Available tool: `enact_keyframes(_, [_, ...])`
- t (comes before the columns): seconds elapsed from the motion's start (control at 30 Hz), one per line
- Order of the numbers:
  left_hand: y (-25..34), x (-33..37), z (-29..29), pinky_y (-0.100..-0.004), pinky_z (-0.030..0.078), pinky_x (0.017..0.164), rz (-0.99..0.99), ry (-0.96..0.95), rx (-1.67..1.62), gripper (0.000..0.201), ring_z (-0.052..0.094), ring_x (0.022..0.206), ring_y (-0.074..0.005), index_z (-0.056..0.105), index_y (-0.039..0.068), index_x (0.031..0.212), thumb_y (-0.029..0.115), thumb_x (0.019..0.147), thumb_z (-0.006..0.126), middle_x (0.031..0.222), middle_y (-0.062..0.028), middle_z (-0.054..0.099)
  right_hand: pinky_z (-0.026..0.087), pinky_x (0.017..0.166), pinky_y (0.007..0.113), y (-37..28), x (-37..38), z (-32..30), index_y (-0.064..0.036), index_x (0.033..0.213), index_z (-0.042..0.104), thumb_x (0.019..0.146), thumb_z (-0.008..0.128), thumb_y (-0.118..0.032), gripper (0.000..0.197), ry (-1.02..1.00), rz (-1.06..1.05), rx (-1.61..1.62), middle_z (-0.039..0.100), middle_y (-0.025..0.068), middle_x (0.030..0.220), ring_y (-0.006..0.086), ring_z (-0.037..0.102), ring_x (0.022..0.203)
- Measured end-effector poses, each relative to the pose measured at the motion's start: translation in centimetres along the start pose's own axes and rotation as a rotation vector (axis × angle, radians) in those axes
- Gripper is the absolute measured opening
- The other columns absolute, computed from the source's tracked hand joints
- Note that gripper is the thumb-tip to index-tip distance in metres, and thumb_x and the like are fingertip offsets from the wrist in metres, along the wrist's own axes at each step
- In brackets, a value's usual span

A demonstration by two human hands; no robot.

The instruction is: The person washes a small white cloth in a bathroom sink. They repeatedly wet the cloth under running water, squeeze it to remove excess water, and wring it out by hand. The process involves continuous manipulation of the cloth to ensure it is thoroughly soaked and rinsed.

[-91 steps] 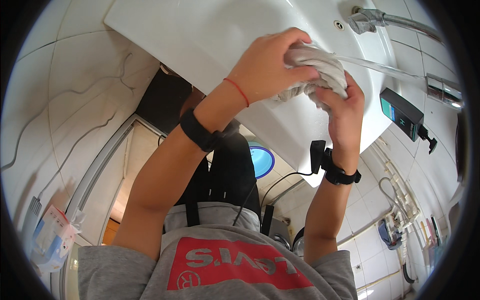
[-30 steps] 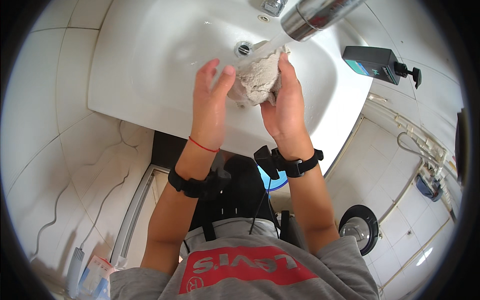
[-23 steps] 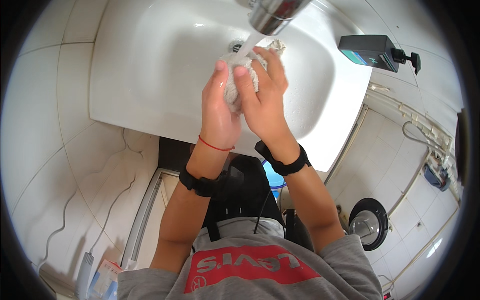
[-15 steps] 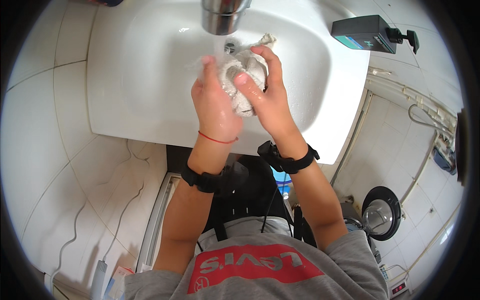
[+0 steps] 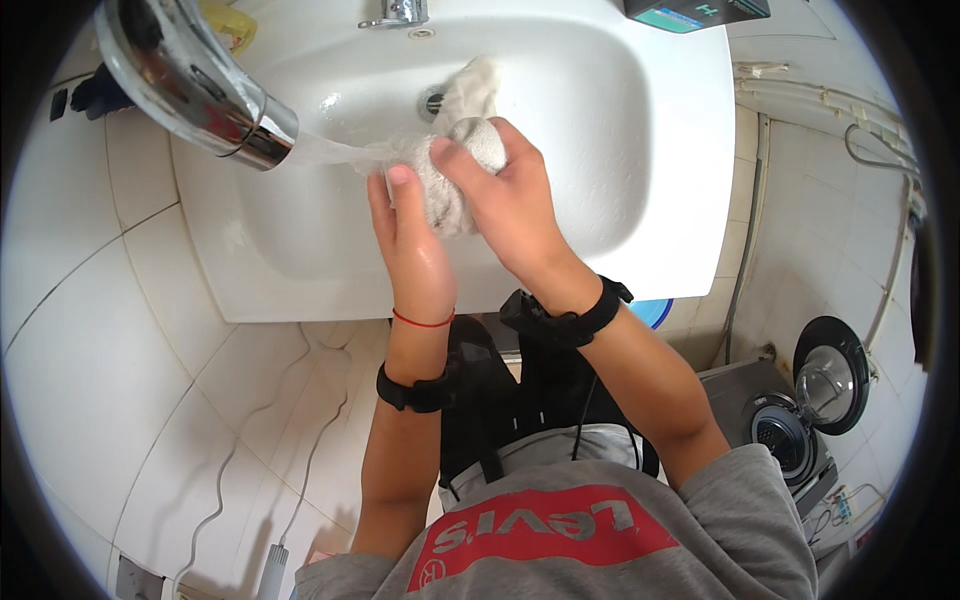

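Note:
A wet, off-white cloth is bunched between my two hands over the white sink. Its loose end trails toward the drain; whether it is a sock or a rag I cannot tell. My left hand supports the bundle from the left, fingers pointing up along it. From the right, my right hand grips it, thumb pressed on top. Water runs from the chrome faucet onto the cloth beside my left fingertips. The parts of my fingers under the cloth are hidden.
A black pump bottle stands at the sink's far right corner. Behind the basin is a chrome fitting. A yellow item sits at the far left. To the lower right, a washing machine has its round door raised.
The view has shifted, with the faucet now at the left and its stream running sideways. My hands have turned the cloth, and its loose end now lies spread toward the drain.

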State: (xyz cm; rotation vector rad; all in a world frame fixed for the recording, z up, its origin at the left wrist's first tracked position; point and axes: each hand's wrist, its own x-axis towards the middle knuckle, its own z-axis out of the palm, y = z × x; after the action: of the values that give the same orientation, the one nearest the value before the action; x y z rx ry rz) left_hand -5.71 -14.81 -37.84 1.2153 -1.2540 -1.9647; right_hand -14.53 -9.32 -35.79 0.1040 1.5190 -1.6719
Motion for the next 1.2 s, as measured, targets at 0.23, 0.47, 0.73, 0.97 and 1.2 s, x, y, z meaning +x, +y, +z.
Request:
enact_keyframes(0.23, [2.1, 0.8, 0.3, -0.0388, 0.047, 0.101, -0.365, -0.100, -0.435, 0.055, 0.060, 0.119, -0.0223, 0.055, 0.006, 0.135, 0.050, 0.105, 0.041, 0.127, -0.0075, 0.062, 0.048, 0.060, 0.030, 1.2, 0.4, 0.9, 0.0018, 0.081, 0.064, 0.093, 0.067, -0.020, 0.025, -0.016, -0.072, 0.132, 0.067, 0.0058, 0.074, 0.0108, 0.058, 0.068])
enact_keyframes(0.47, [0.9, 1.0, 0.0, -0.0379, 0.051, 0.095, -0.298, -0.086, -0.321, 0.042, 0.064, 0.112, -0.0222, 0.059, 0.001, 0.125, 0.037, 0.104, 0.051, 0.119, -0.0081, 0.065, 0.048, 0.068, 0.032, 2.4, 1.0, -0.5, -0.0008, 0.094, 0.065, 0.094, 0.069, -0.030, 0.030, 0.135, -0.416, -0.667, 0.066, 0.0156, 0.095, 0.0186, 0.064, 0.086])
enact_keyframes(0.73, [1.8, 2.1, 2.3, -0.0385, 0.057, 0.085, -0.253, 0.086, -0.294, 0.038, 0.065, 0.106, -0.0241, 0.055, 0.000, 0.122, 0.029, 0.100, 0.063, 0.117, -0.0112, 0.064, 0.040, 0.108, 0.040, 0.4, 1.4, -2.6, -0.0005, 0.137, 0.043, 0.091, 0.072, -0.044, 0.070, -0.107, -0.099, -0.057, 0.046, 0.0191, 0.140, 0.0292, 0.044, 0.132])
enact_keyframes(0.97, [1.9, 2.6, 2.3, -0.0375, 0.056, 0.089, -0.255, 0.129, -0.275, 0.040, 0.063, 0.110, -0.0237, 0.052, 0.000, 0.127, 0.030, 0.101, 0.061, 0.123, -0.0129, 0.061, 0.048, 0.098, 0.032, 0.1, 1.5, -2.8, -0.0001, 0.138, 0.044, 0.095, 0.069, -0.042, 0.066, -0.107, 0.135, 0.366, 0.057, 0.0147, 0.126, 0.0222, 0.057, 0.118])
enact_keyframes(1.2, [2.8, 1.8, 1.1, -0.0345, 0.047, 0.100, 0.057, -0.073, 0.113, 0.039, 0.056, 0.118, -0.0197, 0.051, 0.000, 0.131, 0.025, 0.102, 0.058, 0.125, -0.0095, 0.058, 0.053, 0.080, 0.029, -0.6, 1.4, -1.0, 0.0006, 0.117, 0.061, 0.093, 0.071, -0.032, 0.042, -0.105, -0.011, 0.190, 0.068, 0.0099, 0.105, 0.0149, 0.065, 0.093])
